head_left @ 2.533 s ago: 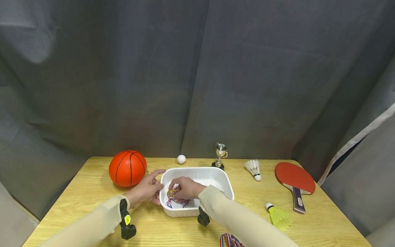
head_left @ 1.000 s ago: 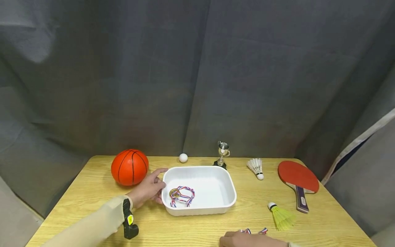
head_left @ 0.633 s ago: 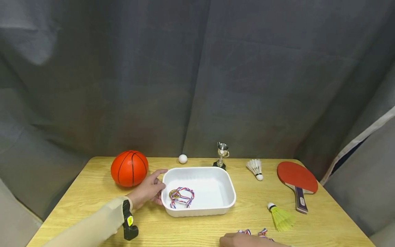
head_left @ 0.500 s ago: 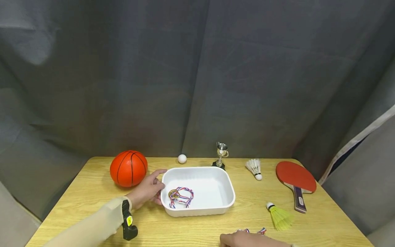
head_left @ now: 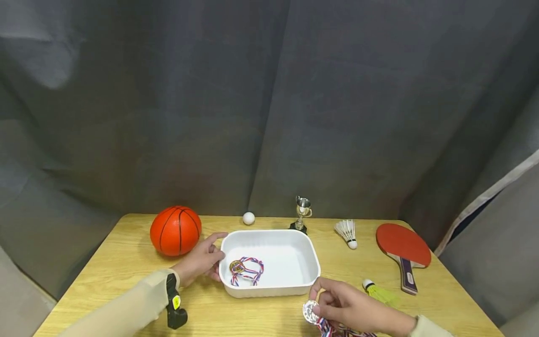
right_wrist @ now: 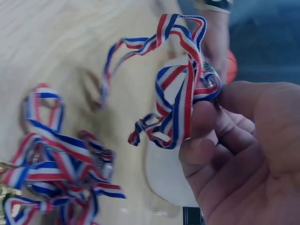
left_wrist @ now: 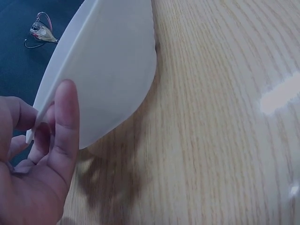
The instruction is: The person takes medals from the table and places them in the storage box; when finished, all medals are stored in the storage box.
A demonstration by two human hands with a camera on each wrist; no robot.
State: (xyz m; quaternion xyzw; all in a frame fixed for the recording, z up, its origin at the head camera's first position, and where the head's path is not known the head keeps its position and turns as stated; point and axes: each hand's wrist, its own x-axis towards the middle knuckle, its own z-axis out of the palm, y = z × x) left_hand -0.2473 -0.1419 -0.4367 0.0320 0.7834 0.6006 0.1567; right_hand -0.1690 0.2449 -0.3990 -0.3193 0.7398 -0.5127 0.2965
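Observation:
My left hand [head_left: 202, 257] holds the left end of a white plastic basin [head_left: 269, 289]. In the left wrist view the thumb and fingers [left_wrist: 66, 112] lie on either side of its rim. A gold medal [head_left: 237, 267] with a red, white and blue ribbon lies in the basin's left part. My right hand [head_left: 347, 304] pinches a silver medal [head_left: 310, 311] in front of the basin's right corner. Its striped ribbon [right_wrist: 178, 103] hangs in loose folds from the fingers. Below it, a heap of more striped ribbons [right_wrist: 61, 164] rests on the table.
An orange basketball [head_left: 175, 230] stands left of the basin. Behind are a white ball [head_left: 248, 218] and a small trophy cup [head_left: 302, 213]. To the right lie a white shuttlecock [head_left: 347, 232], a yellow shuttlecock [head_left: 381, 296] and a red table tennis bat [head_left: 403, 244].
My right hand let go of the gold medal in the basin and moved to the ribbons at the front. Now it has risen with a silver medal. The left hand stays at the basin.

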